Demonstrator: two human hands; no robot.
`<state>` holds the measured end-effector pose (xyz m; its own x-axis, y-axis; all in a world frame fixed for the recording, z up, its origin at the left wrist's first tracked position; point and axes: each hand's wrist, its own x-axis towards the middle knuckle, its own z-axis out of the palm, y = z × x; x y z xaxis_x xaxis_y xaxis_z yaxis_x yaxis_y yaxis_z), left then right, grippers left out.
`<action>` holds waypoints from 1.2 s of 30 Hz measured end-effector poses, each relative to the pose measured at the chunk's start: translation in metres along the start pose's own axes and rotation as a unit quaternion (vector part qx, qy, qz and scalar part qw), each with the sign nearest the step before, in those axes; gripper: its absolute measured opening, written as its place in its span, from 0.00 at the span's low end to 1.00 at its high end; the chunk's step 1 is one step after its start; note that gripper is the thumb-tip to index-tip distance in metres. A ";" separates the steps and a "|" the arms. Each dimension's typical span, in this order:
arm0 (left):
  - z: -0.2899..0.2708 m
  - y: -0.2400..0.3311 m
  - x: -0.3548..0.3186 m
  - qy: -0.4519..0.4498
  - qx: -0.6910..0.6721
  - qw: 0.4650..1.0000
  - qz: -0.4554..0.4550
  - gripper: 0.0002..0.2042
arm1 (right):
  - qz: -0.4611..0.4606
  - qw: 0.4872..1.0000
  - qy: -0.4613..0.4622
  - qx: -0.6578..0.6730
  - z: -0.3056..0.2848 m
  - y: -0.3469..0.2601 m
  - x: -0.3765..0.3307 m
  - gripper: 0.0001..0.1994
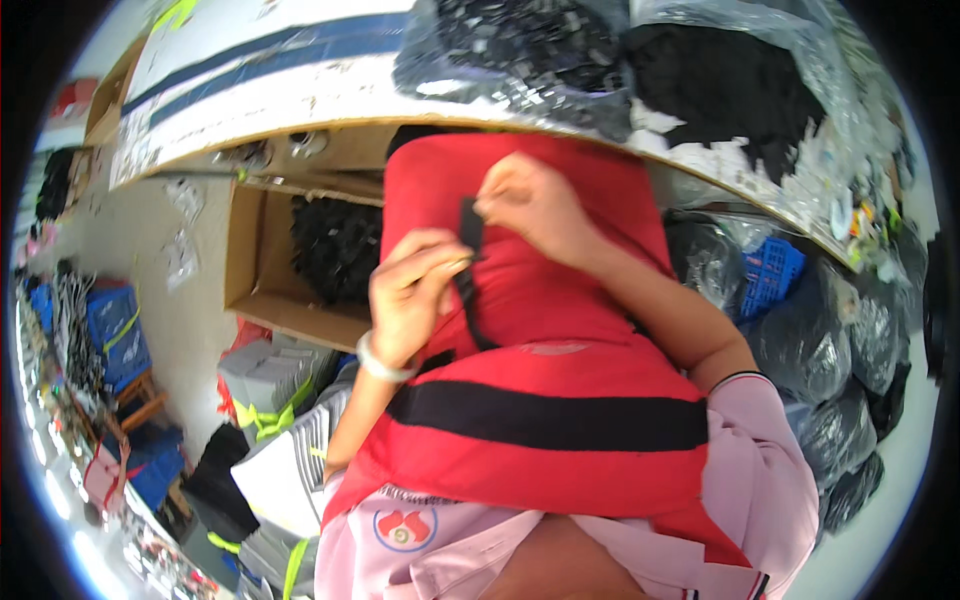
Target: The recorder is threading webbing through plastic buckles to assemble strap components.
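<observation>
Both hands are up on the red fabric piece [560,330], which drapes over the person's lap and up to the edge of the tabletop [300,90]. That drape looks deliberate: the cloth lies flat enough for the narrow black strap [468,270] to be worked against it. The left hand [415,295] curls its fingers in and pinches the strap near its middle, thumb on top, wrist bent back, with a pale bangle [380,365] at the wrist. The right hand [535,200] sits just above, fingertips pressed together on the strap's upper end, a small black tab [470,222], with the forearm running down to the right into a pink sleeve [760,470]. 2 grips close together on 1 strap: judging by that, the hands keep it taut and lined up on the red cloth. A wide black band [550,420] crosses the fabric lower down, well apart from both hands.

Around it: an open cardboard box [260,270] of black parts sits under the tabletop to the left, clear bags of black items [560,50] rest on the tabletop above, dark bags [850,350] pile up to the right, and a blue crate [770,275] shows beside them.
</observation>
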<state>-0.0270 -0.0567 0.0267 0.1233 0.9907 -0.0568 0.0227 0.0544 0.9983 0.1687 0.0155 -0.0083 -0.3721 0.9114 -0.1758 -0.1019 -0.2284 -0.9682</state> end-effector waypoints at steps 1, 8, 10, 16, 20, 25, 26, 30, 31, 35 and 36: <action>-0.010 -0.003 0.000 -0.006 0.011 0.999 -0.040 0.06 | -0.033 0.998 0.000 -0.052 -0.002 0.007 -0.006 0.10; -0.137 -0.082 -0.066 0.341 -0.151 0.911 -0.176 0.11 | -0.173 0.862 0.180 -0.442 -0.088 -0.081 -0.007 0.09; -0.149 -0.109 -0.070 0.304 -0.324 0.879 -0.174 0.09 | -0.277 0.733 0.247 -0.570 -0.135 -0.091 0.020 0.07; -0.044 -0.063 0.002 0.121 -0.263 0.940 -0.180 0.14 | -0.333 0.561 0.253 -0.715 -0.189 -0.095 0.070 0.08; -0.010 -0.035 0.024 0.061 -0.183 0.971 -0.144 0.17 | -0.433 0.658 0.190 -0.586 -0.126 -0.127 0.053 0.08; 0.000 -0.034 0.037 -0.007 -0.245 0.962 -0.124 0.11 | -0.246 0.880 -0.015 -0.407 -0.025 -0.116 0.003 0.08; -0.001 -0.034 0.040 -0.036 -0.227 0.964 -0.131 0.07 | -0.245 0.880 -0.016 -0.406 -0.022 -0.102 0.003 0.08; -0.004 -0.037 0.039 -0.008 -0.172 0.974 -0.148 0.04 | -0.081 0.947 -0.043 -0.307 -0.010 -0.072 -0.001 0.07; -0.001 -0.038 0.038 -0.005 -0.171 0.974 -0.150 0.04 | 0.019 0.963 -0.041 -0.267 -0.006 -0.071 -0.003 0.07; 0.000 -0.044 0.034 0.067 -0.242 0.962 -0.110 0.04 | 0.095 0.973 -0.093 -0.191 0.004 -0.053 -0.007 0.08; -0.001 -0.046 0.033 0.061 -0.242 0.963 -0.104 0.05 | 0.081 0.977 -0.095 -0.175 0.008 -0.047 -0.007 0.08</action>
<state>-0.0255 -0.0267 -0.0208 0.0482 0.9575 -0.2844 -0.4345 0.2764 0.8572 0.1692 0.0169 0.0403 -0.5251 0.7851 -0.3284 0.2820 -0.2036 -0.9376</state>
